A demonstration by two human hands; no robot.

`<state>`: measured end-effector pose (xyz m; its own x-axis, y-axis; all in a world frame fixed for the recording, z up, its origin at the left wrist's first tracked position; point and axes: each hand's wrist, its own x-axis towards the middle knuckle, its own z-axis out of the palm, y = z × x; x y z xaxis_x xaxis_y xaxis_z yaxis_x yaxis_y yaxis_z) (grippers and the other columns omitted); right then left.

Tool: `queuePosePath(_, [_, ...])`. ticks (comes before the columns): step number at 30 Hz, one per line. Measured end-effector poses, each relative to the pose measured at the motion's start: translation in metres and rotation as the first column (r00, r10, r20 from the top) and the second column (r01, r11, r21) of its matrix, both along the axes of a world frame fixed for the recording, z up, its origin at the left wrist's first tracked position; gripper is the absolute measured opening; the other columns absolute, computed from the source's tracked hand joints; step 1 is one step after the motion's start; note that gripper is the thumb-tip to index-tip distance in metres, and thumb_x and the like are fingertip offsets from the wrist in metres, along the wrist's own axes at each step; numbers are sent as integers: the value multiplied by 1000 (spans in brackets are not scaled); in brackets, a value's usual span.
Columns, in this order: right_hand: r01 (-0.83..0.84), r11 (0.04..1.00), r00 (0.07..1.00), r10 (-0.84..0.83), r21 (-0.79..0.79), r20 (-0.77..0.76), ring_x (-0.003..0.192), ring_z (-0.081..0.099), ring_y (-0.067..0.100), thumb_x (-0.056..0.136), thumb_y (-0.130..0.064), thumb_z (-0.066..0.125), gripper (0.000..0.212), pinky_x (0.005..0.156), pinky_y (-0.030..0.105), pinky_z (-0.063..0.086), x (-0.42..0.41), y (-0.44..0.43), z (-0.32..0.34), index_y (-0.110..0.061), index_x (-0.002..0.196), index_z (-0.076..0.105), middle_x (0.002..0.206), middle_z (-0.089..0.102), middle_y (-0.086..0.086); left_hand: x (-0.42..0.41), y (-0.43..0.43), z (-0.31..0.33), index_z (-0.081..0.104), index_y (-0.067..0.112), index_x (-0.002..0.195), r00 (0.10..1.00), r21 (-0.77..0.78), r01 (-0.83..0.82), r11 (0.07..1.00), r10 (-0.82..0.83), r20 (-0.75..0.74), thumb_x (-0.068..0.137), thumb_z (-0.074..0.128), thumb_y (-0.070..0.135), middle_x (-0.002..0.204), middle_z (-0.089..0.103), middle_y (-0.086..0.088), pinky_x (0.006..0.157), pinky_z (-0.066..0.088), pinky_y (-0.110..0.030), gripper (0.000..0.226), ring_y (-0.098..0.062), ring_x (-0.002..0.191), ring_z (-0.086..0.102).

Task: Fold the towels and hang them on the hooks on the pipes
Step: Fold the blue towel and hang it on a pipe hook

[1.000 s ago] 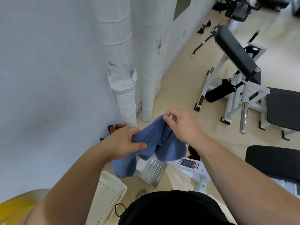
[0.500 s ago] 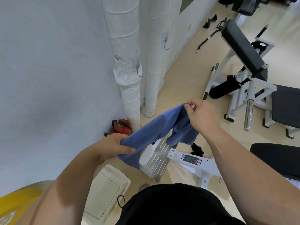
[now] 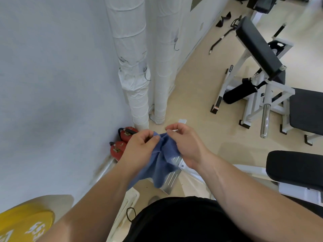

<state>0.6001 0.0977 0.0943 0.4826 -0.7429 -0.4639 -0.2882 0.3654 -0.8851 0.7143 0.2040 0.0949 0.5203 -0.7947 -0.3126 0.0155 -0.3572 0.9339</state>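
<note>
A blue towel [image 3: 163, 163] hangs bunched between my two hands in front of my waist. My left hand [image 3: 141, 147] pinches its upper left edge between thumb and fingers. My right hand [image 3: 185, 144] pinches the upper right edge, close beside the left. Two white wrapped pipes stand against the wall ahead: the near pipe [image 3: 131, 58] carries a small wire hook [image 3: 147, 76], and the far pipe [image 3: 166, 49] carries another hook [image 3: 176, 45]. Both hooks hang bare.
Two red fire extinguishers [image 3: 122, 142] lie at the foot of the near pipe. A white-framed weight bench with black pads [image 3: 258, 48] stands on the right. A black seat pad [image 3: 295, 166] is near my right arm. A yellow weight plate [image 3: 24, 224] sits at lower left.
My hands have come together, so the towel that was stretched between them half a second ago now hangs gathered. The view has tilted down a little.
</note>
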Motion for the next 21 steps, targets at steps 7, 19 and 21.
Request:
queuePosePath(7, [-34, 970, 948, -44, 239, 316, 77, 69, 20, 93, 13, 39, 38, 70, 28, 57, -3, 3, 15, -2, 107, 71, 86, 72, 10, -8, 1, 7, 75, 18, 93, 988, -92, -153, 984, 153, -7, 95, 65, 6, 79, 75, 5, 71, 56, -20, 16, -4, 75, 70])
queuePosePath(19, [-117, 920, 973, 181, -374, 142, 80, 73, 23, 78, -7, 84, 24, 79, 41, 61, -12, -17, 20, -25, 87, 72, 84, 76, 5, -19, -16, 29, 75, 6, 110, 988, -139, -119, 983, 104, -111, 104, 50, 6, 50, 59, 19, 46, 38, -4, 25, 3, 44, 55])
queuePosePath(21, [-131, 905, 975, 191, -405, 112, 69, 68, 14, 75, -9, 87, 22, 69, 31, 57, -16, -26, 20, -21, 85, 71, 74, 72, -2, -22, -21, 35, 76, 13, 107, 991, -117, -105, 988, 94, -96, 104, 51, 7, 56, 65, 19, 51, 43, -5, 27, 5, 51, 60])
